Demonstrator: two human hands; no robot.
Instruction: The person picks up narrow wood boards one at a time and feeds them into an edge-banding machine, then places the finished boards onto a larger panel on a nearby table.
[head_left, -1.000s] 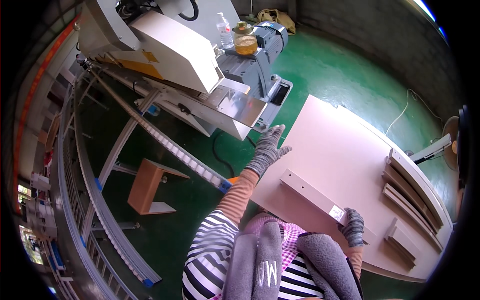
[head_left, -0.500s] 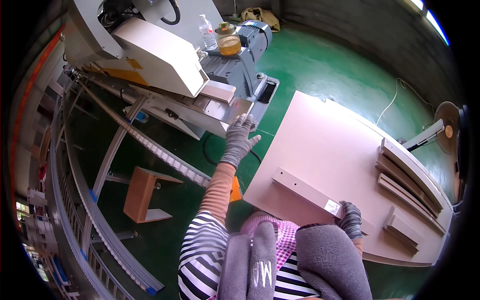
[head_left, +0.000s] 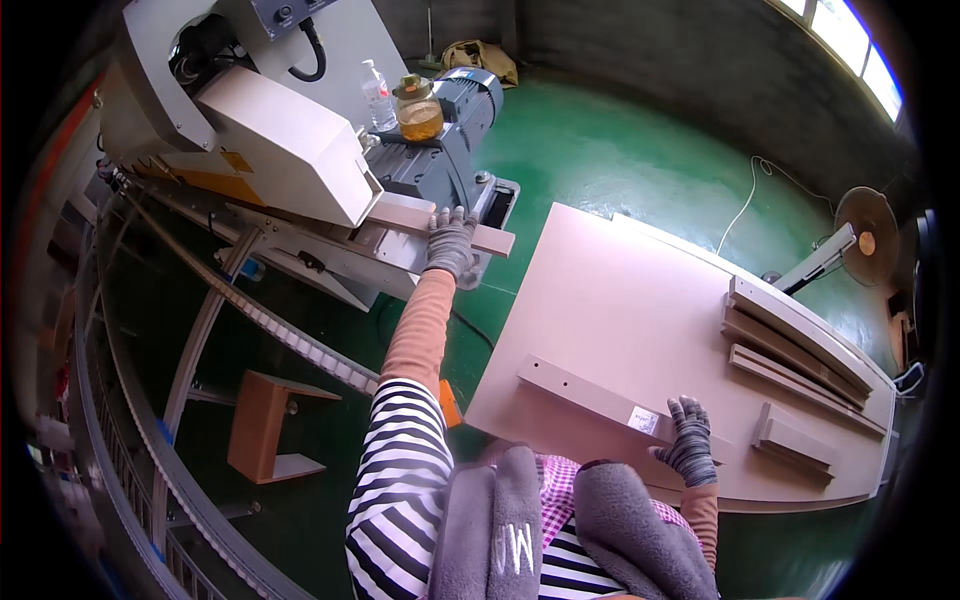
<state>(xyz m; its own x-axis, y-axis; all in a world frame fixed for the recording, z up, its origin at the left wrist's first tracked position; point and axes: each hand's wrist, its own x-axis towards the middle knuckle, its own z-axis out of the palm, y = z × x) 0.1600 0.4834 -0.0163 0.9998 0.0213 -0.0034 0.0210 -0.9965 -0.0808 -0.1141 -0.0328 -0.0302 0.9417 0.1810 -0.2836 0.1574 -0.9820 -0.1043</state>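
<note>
My left hand [head_left: 450, 243], in a grey striped knit glove, rests on a pale board strip [head_left: 493, 241] that sticks out at the end of the machine's bed. Its fingers lie extended across the strip; the thumb is hidden. Over the large pale panel [head_left: 590, 300] on my right, my right hand [head_left: 690, 443] has its fingers spread. It is beside the labelled end of a long strip with two holes [head_left: 585, 394], its palm partly covering that strip. Whether it touches the strip, I cannot tell.
A white machine housing [head_left: 290, 145] with a grey motor [head_left: 470, 100] stands at far left. On it are a water bottle [head_left: 378, 96] and a jar of amber liquid [head_left: 419, 110]. Several strips [head_left: 795, 340] lie right; a fan [head_left: 866, 235] stands beyond. Roller rails [head_left: 300, 335] run left.
My left hand has come down onto the strip, which now reaches farther out of the machine. My right hand has loosened from the holed strip and spread its fingers. The view has shifted slightly.
</note>
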